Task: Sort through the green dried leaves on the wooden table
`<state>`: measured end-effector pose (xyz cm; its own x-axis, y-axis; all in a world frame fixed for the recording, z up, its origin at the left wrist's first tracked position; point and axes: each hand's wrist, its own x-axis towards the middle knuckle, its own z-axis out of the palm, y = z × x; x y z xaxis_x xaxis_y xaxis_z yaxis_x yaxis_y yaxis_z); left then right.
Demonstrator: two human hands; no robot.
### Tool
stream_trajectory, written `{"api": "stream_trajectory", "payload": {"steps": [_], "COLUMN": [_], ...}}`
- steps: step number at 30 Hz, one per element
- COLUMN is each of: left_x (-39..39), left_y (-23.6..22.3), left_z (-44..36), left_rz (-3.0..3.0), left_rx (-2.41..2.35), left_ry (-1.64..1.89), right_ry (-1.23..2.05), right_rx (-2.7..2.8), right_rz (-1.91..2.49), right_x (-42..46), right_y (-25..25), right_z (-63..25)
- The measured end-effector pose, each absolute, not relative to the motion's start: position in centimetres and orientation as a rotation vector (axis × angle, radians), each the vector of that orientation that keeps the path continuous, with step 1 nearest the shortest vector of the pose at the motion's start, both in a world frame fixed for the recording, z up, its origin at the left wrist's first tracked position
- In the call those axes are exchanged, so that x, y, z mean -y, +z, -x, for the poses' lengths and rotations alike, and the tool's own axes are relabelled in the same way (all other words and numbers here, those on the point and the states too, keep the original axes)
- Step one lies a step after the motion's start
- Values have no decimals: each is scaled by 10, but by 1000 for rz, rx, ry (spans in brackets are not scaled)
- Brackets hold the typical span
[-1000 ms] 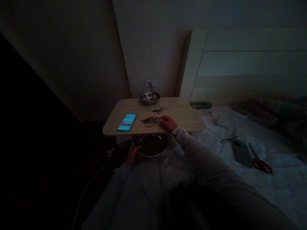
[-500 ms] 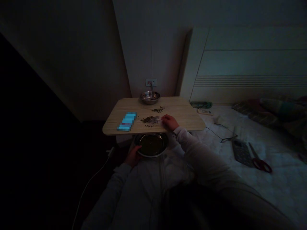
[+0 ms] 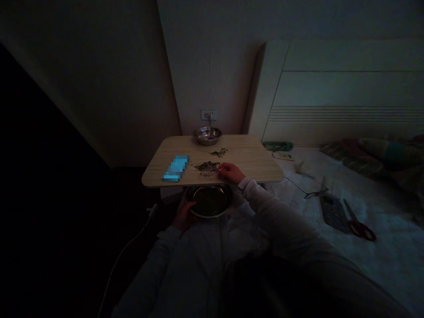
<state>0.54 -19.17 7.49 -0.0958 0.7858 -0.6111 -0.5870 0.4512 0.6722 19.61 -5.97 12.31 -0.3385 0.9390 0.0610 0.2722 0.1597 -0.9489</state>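
My right hand (image 3: 230, 172) rests over the small wooden table (image 3: 258, 154), its fingers pinched on a thin see-through piece, perhaps plastic. That piece lies against a pile of small dark green grains (image 3: 206, 165), and its exact kind is too dim to make out. A second, smaller patch of grains (image 3: 218, 153) is spread farther back. Below the table's front edge, my left hand (image 3: 184, 216) grips the left rim of a wide metal basin (image 3: 210, 216), thumb over the edge. The basin's inside looks dark, and its far rim is partly hidden under the tabletop.
A lit phone (image 3: 176, 168) lies on the table's left side. A metal bowl (image 3: 207, 137) stands at the back, below a wall socket (image 3: 209, 115). Red-handled scissors (image 3: 361, 227) and a dark patterned flat object (image 3: 334, 213) lie on the bed (image 3: 391, 265). A white cable (image 3: 119, 256) hangs at left.
My right hand has shifted slightly left and down with the see-through piece, closer over the grain pile. My left hand and the basin stay in place.
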Motion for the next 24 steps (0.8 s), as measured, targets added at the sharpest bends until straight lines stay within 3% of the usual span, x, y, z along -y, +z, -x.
{"api": "stream_trajectory", "payload": {"steps": [9, 16, 24], "left_x": [191, 189, 190], "left_y": [75, 62, 64], "left_z": [-4, 0, 0], "left_rz": [-204, -225, -227], "left_rx": [-1217, -1216, -1202], "left_ry": [1135, 1152, 1170], "right_ry": [872, 867, 509], "right_rx": [1844, 1739, 1879], "right_rz": [1286, 1316, 1343], "right_x": [59, 50, 40], "right_y": [116, 125, 123], "right_z": [-185, -185, -182]}}
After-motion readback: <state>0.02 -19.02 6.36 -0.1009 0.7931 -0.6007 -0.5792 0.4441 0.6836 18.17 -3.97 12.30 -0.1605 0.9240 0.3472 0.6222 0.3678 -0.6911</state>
